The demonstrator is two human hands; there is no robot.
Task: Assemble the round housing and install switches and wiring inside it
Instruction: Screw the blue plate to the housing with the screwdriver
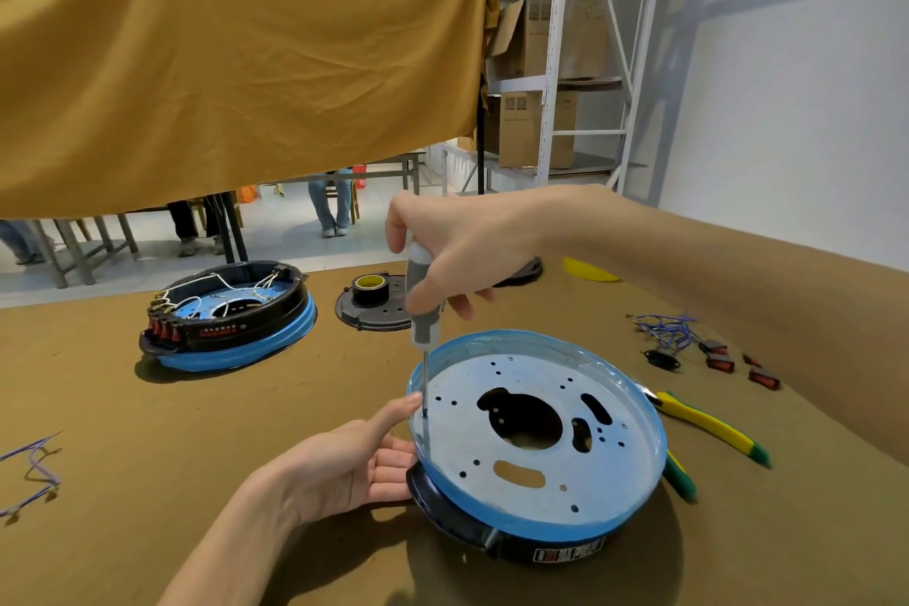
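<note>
The near housing [538, 433] has a silvery plate, blue rim and black base. The far-left housing [228, 315] is black over blue, with red switches [165, 331]. Yellow-green pliers [708, 426] lie right, on the brown table [196, 408].

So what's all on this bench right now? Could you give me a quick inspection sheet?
Surface: brown-covered table.
Job's things: near housing with blue rim and metal plate; second housing already wired, red switches fitted.
Clutter: tape roll on a black cover; yellow-green pliers; loose red switches.
Hands: right hand grips screwdriver, tip at the plate; left hand steadies the housing's edge.
Cables: blue wire bundle; purple wires.
Surroundings: hanging yellow cloth, shelving with boxes.
</note>
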